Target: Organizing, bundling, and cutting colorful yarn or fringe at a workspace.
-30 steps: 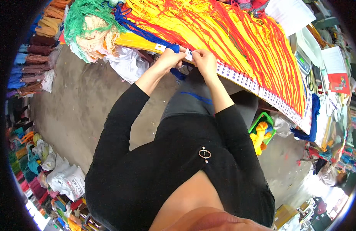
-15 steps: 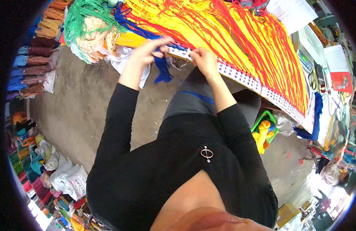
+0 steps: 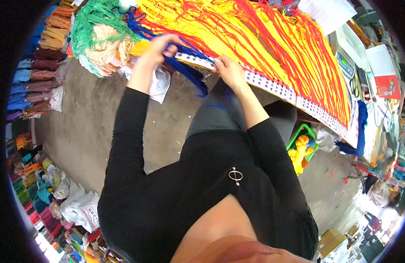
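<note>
A long white card strip (image 3: 272, 84) with rows of dark holes runs along the table's near edge. Red and yellow yarn (image 3: 255, 39) fans away from it. At the strip's left part, my right hand (image 3: 230, 72) pinches the card's edge with thumb and fingers, where blue strands meet it. My left hand (image 3: 158, 50), somewhat blurred, is further left with fingers curled round blue yarn (image 3: 187, 74). Part of that yarn stretches toward my right hand, and its loose tail slants down over the table's edge. Exactly how the left fingers grip it is hidden.
Green yarn (image 3: 86, 33) and cream yarn (image 3: 107, 41) are heaped at the table's left end. A scale (image 3: 344, 61), papers (image 3: 327, 15) and more blue yarn (image 3: 360, 131) lie at the right. Below stands a green basket (image 3: 294, 139) with yellow yarn. Hanks (image 3: 47, 57) line the far left.
My left hand has moved left and slightly up, its stretched fingers now curled. The hanging blue yarn has swung to a slant toward the right. My right hand stays nearly in place.
</note>
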`<state>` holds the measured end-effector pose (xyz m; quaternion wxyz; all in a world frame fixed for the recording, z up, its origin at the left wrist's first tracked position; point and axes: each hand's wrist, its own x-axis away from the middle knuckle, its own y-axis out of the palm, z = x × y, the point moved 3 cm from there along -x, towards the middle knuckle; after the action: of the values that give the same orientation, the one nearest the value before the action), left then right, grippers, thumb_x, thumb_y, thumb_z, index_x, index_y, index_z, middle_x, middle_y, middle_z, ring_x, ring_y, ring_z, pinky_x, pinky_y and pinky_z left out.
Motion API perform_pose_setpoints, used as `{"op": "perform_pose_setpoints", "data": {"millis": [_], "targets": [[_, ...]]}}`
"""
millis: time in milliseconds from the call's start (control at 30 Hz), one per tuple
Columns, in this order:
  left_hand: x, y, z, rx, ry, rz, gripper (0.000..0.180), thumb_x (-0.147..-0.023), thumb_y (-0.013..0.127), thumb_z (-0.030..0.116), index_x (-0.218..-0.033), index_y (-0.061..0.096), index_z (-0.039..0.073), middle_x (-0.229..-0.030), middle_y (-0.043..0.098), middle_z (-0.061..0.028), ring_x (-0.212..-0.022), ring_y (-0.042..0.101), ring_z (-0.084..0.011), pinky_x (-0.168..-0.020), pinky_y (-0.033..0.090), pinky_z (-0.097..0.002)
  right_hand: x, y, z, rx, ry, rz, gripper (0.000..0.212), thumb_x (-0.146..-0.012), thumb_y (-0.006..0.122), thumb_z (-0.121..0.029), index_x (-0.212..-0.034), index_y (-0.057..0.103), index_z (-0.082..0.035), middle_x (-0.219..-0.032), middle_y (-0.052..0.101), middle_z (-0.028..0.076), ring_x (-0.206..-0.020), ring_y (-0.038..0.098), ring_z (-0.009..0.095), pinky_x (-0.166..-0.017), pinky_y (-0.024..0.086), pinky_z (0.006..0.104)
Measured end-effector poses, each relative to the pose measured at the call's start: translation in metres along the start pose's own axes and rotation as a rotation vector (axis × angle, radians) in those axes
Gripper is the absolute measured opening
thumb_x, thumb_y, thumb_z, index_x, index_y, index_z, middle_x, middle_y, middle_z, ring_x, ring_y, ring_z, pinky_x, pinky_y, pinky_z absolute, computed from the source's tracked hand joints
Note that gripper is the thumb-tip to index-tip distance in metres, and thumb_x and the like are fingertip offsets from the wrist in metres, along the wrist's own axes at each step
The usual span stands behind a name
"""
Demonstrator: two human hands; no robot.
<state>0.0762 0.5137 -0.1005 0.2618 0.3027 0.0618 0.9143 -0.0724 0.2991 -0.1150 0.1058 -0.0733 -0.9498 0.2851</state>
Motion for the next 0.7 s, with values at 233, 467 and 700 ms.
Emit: {"op": "perform_pose_setpoints", "data": {"millis": [233, 467, 700], "targets": [[0.012, -0.14, 0.099, 0.216, 0.483, 0.322, 0.026, -0.09, 0.053, 0.021, -0.102, 0.056, -0.002, -0.082, 0.059, -0.0051, -0.051, 0.044, -0.0095, -0.046, 0.037, -0.0207, 0.005, -0.001, -0.007, -0.007, 0.016, -0.027, 0.028, -0.087, 0.045, -0.034, -0.084, 0.063, -0.012, -0.076, 0.065, 0.004, -0.082, 0.062, 0.024, -0.077, 0.044, 0.0372], [0.056, 0.029, 0.001, 0.165, 0.277, -0.022, 0.049, -0.092, 0.046, 0.04, -0.114, 0.054, -0.003, -0.109, 0.06, -0.0144, -0.084, 0.059, -0.0181, -0.073, 0.049, -0.0284, 0.029, 0.0, -0.005, -0.25, -0.098, 0.146, 0.022, -0.087, 0.052, -0.025, -0.091, 0.063, -0.006, -0.076, 0.064, 0.009, -0.079, 0.062, 0.024, -0.07, 0.046, 0.0331], [0.08, 0.133, -0.057, 0.313, 0.164, -0.273, 0.042, -0.096, 0.039, 0.034, -0.115, 0.056, 0.001, -0.109, 0.059, -0.0084, -0.09, 0.058, -0.0135, -0.062, 0.048, -0.0251, 0.064, 0.017, -0.033, -0.791, -0.11, -0.03, 0.012, -0.089, 0.055, -0.013, -0.091, 0.058, -0.001, -0.071, 0.053, -0.001, -0.06, 0.049, 0.006, -0.057, 0.04, 0.0197]]}}
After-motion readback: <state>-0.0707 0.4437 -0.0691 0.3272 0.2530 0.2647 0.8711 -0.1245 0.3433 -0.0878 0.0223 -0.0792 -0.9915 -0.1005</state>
